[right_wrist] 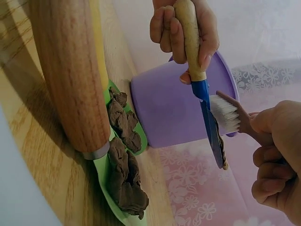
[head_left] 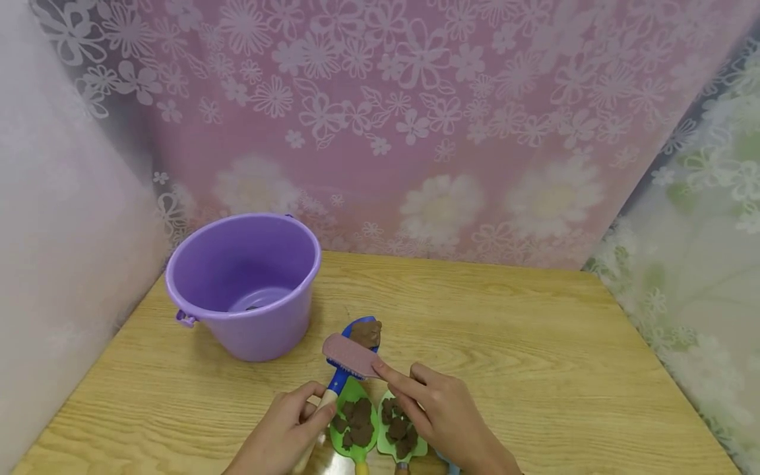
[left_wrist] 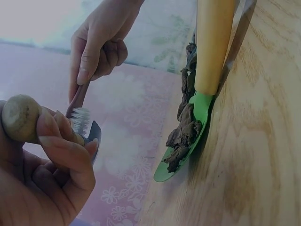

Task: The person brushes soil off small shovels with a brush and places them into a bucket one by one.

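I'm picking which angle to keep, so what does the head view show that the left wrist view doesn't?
Only the head view shows the purple bucket, the whole wooden table and both green trowels side by side. Only the left wrist view shows the brush's white bristles and the rounded end of the wooden handle from below. Both show the left hand gripping the blue trowel, the right hand holding the pink brush, and brown clay.

A round purple plastic bucket (head_left: 246, 284) stands on the light wooden table (head_left: 505, 343). Behind hangs a pink flowered lace curtain (head_left: 415, 119).
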Tool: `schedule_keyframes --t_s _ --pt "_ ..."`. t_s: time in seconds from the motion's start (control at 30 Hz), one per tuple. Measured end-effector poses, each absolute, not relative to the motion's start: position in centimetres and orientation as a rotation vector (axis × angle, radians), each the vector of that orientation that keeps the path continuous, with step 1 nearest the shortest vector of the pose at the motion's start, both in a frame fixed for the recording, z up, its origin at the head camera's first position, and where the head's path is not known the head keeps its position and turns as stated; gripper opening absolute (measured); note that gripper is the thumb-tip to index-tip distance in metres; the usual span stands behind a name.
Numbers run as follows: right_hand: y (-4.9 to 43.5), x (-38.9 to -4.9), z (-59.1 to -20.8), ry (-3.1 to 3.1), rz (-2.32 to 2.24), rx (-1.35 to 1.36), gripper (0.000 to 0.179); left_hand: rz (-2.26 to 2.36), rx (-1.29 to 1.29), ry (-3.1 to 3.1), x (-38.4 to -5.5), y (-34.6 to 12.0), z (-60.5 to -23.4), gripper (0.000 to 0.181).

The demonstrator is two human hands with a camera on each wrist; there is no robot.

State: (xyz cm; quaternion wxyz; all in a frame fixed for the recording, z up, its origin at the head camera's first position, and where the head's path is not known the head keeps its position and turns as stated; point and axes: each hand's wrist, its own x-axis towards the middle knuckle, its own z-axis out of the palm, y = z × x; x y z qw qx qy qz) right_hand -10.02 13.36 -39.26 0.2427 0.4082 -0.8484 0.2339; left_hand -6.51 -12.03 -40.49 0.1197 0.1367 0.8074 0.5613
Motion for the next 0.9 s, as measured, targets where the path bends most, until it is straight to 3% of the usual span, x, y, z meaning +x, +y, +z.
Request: schedule_keyframes --t_s 0.9 --pt "13.6 -10.1 -39.2 -2.235 0.649 1.215 0.035 1.715 0.485 2.338 -5.4 -12.5 -40.1 0.021"
